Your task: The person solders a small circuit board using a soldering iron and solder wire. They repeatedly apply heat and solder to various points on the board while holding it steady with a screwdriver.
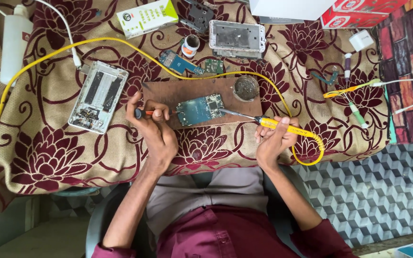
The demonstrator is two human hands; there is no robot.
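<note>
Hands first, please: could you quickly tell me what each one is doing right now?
Left hand: closed on a small orange-handled tool beside the circuit board.
Right hand: closed on the yellow soldering iron.

view: we've got just one cam, head-worn, no 2nd view to overlap w/
angle: looks pretty much straight down over our own lap and forearms
facing: far edge of the floral cloth point(48, 157) sits at frame top, our body at the bottom
distance: close-ish, wooden board point(168, 93) lands approx mid-frame, both hands fully in shot
coverage: whole work surface fits side to side, plus patterned floor point(374, 191) at lower right
</note>
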